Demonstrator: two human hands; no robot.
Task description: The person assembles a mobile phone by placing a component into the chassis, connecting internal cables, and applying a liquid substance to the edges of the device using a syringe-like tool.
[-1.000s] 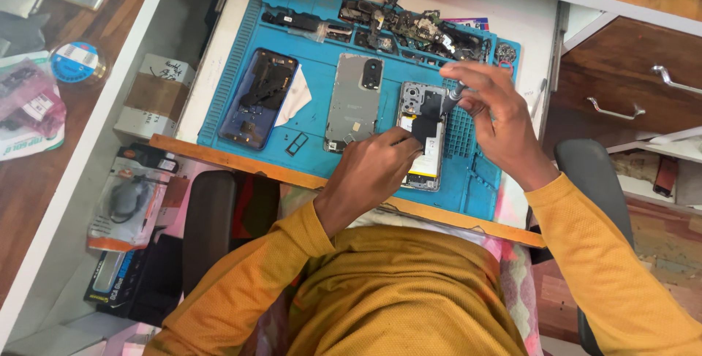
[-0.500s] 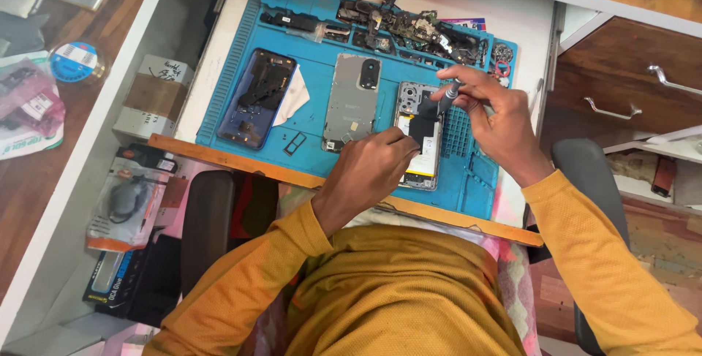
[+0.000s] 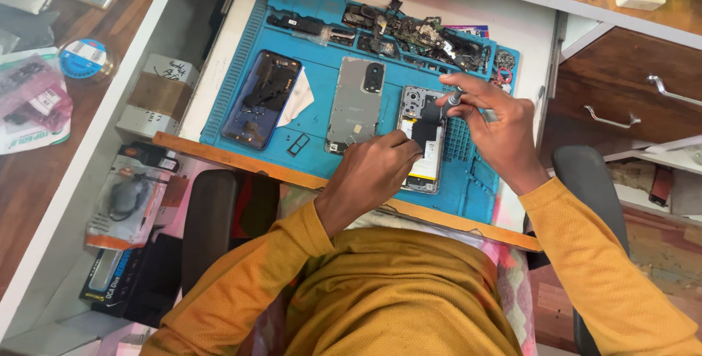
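- Your right hand (image 3: 496,131) pinches a slim grey-handled tool (image 3: 453,99) between thumb and fingertips, its tip angled down toward the top end of the opened phone (image 3: 422,139); the grip is narrow and closed on the tool.
- Your right wrist is bent inward, the forearm in a mustard-yellow sleeve (image 3: 585,254) running back to the lower right edge of the view.
- Your left hand (image 3: 369,173) lies knuckles-up with fingers curled, pressing on the phone's left edge and lower half (whether it pinches anything small there cannot be told, as the fingertips are folded out of sight).
- The opened phone lies face-down, back removed, on the right part of the blue work mat (image 3: 325,71), just beside a grey back cover (image 3: 356,104) with a camera hole.
- Further left on the mat lies a dark blue phone shell (image 3: 261,100) with a white scrap (image 3: 296,99) at its side, and two small dark tray pieces (image 3: 297,144) near the mat's front edge.
- Along the mat's far edge sits a heap of small dark parts (image 3: 413,32), too fine to make out singly.
- The phone's lower end is covered by your left hand; the tool's tip is hard to make out against the phone's dark interior.
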